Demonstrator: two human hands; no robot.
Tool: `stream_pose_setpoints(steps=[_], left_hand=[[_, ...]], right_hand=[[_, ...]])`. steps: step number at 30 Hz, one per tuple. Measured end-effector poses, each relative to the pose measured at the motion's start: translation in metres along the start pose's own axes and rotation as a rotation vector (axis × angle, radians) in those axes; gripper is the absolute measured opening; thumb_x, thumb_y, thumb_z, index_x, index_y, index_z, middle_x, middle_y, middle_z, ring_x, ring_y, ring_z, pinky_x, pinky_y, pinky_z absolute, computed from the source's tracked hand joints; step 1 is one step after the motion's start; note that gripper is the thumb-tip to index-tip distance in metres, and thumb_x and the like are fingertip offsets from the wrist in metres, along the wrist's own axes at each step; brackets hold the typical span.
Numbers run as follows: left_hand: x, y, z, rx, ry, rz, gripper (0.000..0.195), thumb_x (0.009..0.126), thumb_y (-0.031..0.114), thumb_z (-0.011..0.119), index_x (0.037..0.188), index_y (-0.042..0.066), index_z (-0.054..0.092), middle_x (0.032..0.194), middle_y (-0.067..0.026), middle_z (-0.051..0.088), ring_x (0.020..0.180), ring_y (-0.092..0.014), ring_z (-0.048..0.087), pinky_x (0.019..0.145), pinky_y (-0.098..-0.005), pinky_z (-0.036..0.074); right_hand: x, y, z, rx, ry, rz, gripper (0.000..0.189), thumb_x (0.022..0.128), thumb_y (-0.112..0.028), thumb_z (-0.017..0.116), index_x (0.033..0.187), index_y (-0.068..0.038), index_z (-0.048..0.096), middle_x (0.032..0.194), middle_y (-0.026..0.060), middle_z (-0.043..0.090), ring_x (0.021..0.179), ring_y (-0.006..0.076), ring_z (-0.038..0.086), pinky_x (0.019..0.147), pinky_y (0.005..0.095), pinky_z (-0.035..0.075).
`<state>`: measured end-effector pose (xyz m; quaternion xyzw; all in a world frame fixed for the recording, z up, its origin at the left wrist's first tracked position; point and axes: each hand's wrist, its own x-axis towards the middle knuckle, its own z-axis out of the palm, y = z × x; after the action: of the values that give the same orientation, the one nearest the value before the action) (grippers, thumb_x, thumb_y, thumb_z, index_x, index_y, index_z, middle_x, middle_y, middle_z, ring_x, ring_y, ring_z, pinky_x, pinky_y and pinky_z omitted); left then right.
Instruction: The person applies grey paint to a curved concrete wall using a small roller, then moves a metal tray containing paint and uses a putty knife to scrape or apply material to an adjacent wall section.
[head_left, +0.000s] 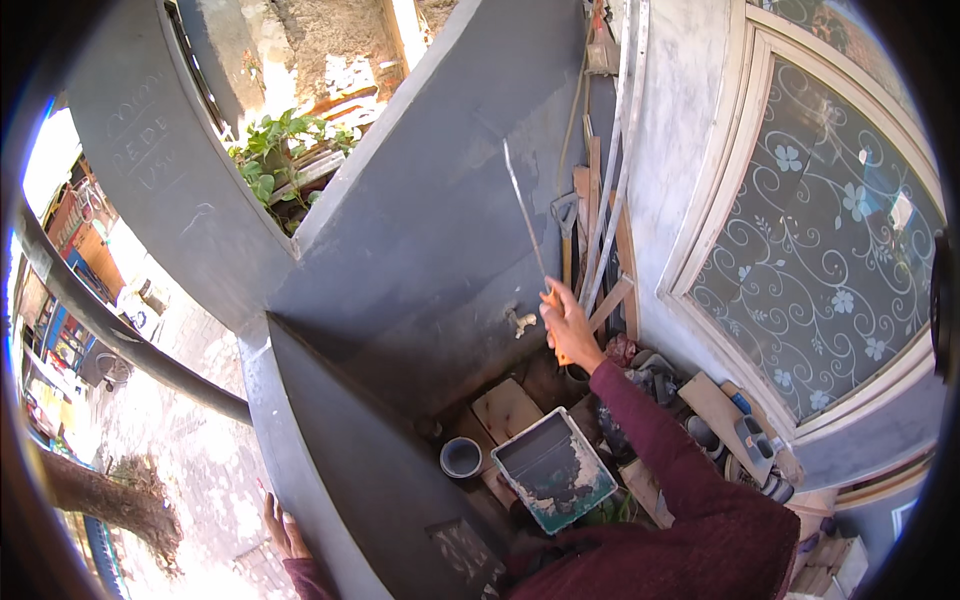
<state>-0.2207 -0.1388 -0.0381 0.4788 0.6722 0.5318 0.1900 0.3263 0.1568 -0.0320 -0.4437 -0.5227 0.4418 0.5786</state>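
Observation:
My right hand (566, 322) is closed around the orange handle of a tool (525, 206) with a long, thin metal part that points up in front of the grey wall (420, 180). Whether that part is a rod or a blade seen edge-on, I cannot tell. At the lower left, my left hand (285, 529) rests at the outer side of a low grey wall (307, 480), fingers apart, no held object plain to see. Below my right hand stands a green tray (559, 465) crusted with grey and whitish material. A round bucket (460, 457) with grey contents is left of it.
Wood strips and long pale poles (619, 150) lean in the corner beside a D-handled tool (565, 217). Shoes (703, 435) and boards lie below the patterned window (817, 240). Leafy plants (270, 157) show in the wall opening. A dark pipe (135, 337) runs outside the low wall.

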Motion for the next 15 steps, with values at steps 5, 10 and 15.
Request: stream_pose_setpoints(steps=[5,10,15], left_hand=[[-0.001,-0.004,0.0,0.007,0.007,0.017,0.082,0.093,0.059,0.049,0.147,0.002,0.025,0.141,-0.0218,0.041,0.126,-0.029,0.044,0.104,-0.0399,0.037],[-0.001,0.003,0.002,-0.048,-0.02,-0.01,0.083,0.093,0.058,0.049,0.147,-0.001,0.025,0.144,-0.0225,0.037,0.129,-0.031,0.041,0.106,-0.0416,0.035],[-0.009,0.006,0.001,-0.156,-0.024,-0.06,0.081,0.095,0.057,0.046,0.146,-0.002,0.026,0.145,-0.0225,0.035,0.13,-0.031,0.039,0.107,-0.0424,0.034]], right_hand=[[-0.043,0.015,0.025,-0.051,-0.07,0.08,0.055,0.095,-0.013,0.052,0.146,-0.008,0.032,0.085,0.0058,0.059,0.047,0.0079,0.049,0.046,0.0243,0.045],[-0.078,0.029,0.039,-0.111,-0.122,0.129,0.055,0.095,-0.015,0.053,0.146,-0.011,0.033,0.084,0.0056,0.062,0.048,0.008,0.05,0.049,0.0263,0.045],[-0.103,0.035,0.036,-0.029,-0.11,0.158,0.054,0.095,-0.016,0.054,0.146,-0.011,0.035,0.096,0.0066,0.062,0.05,0.0076,0.05,0.048,0.0261,0.045]])
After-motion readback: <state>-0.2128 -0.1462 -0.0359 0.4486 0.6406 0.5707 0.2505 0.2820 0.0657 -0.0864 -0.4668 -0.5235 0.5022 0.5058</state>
